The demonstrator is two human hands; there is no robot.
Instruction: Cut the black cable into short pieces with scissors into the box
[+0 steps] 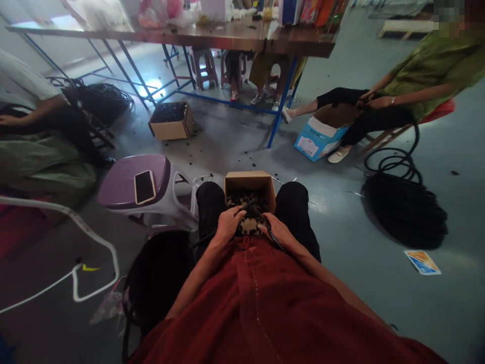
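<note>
Between my knees stands an open cardboard box (250,175), with many small black pieces (250,197) lying inside. Over its near part, my left hand (228,223) is closed around a dark strip end (248,204) that points toward the right. My right hand (278,231) is closed on a thin black strip (271,233), which runs back under the wrist toward my lap. Whether both hands hold one and the same strip cannot be made out. A dark bundle of strip (159,273) lies by my left leg.
A purple stool (113,174) with a phone (144,187) stands at my left. Ahead are a long table (227,38) and a box of black pieces (172,130). A seated person (424,76) works over a blue box (316,139); a black coil (409,212) lies on the right.
</note>
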